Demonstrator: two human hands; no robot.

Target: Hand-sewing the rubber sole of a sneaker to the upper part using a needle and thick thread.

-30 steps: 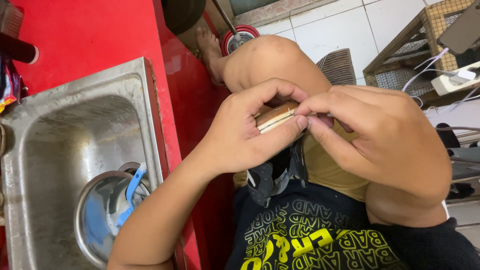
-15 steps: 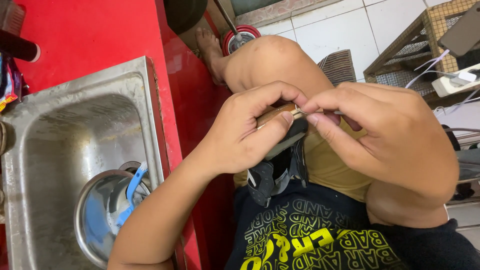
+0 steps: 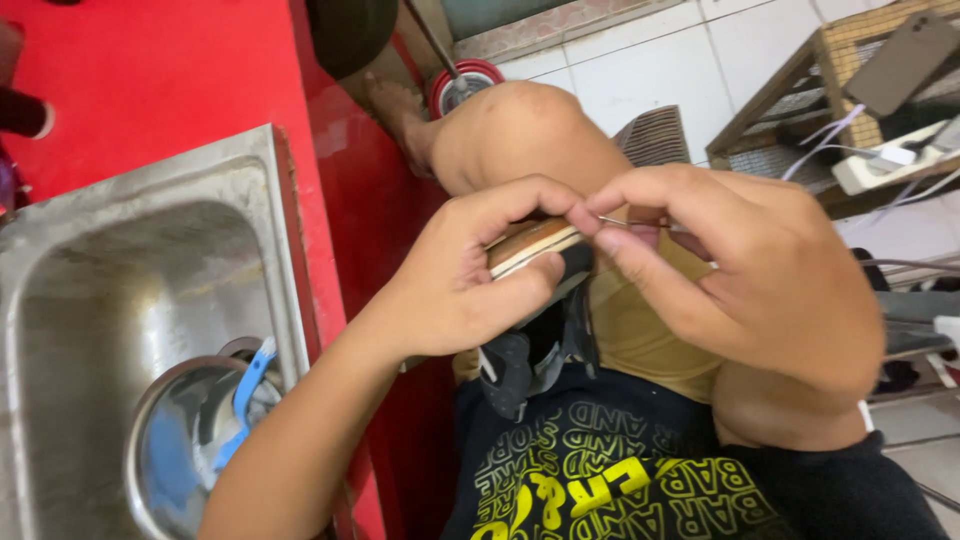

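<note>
Left hand (image 3: 455,285) is clenched on a sandal (image 3: 535,245): thumb pressed along the lower edge of the sole, fingers curled over the top. Sole edge shows layered, tan over pale, flat and stiff-looking; dark straps (image 3: 530,350) hang slack below it, matte, w/ a pale trim. Sandal sits above the person's lap, just right of the red counter face, well right of the sink (image 3: 150,250).

Right hand (image 3: 740,270) pinches a needle (image 3: 625,222) btwn thumb and forefinger, other fingers folded in. Needle is thin, straight, bright metal; its tip meets the sole edge at the left forefinger. Thread: cannot tell.

Sink: stainless steel, brushed and scuffed, rounded rectangular basin w/ flat rim, set in a glossy red counter (image 3: 150,80). Inside it, at lower part, a round polished metal bowl (image 3: 190,450) w/ a light blue plastic utensil (image 3: 245,395) leaning across it.

Right of the sink: bare bent knee (image 3: 520,130), mustard-yellow shorts (image 3: 640,320), black shirt (image 3: 620,480) w/ yellow print. Beyond the knee, white glazed floor tiles (image 3: 640,60) and a round red-rimmed metal item (image 3: 465,85). Far right from the sink: a wooden rack (image 3: 790,90), slatted, holding a dark flat phone (image 3: 905,60) and a white power strip (image 3: 885,160) w/ white cables.
</note>
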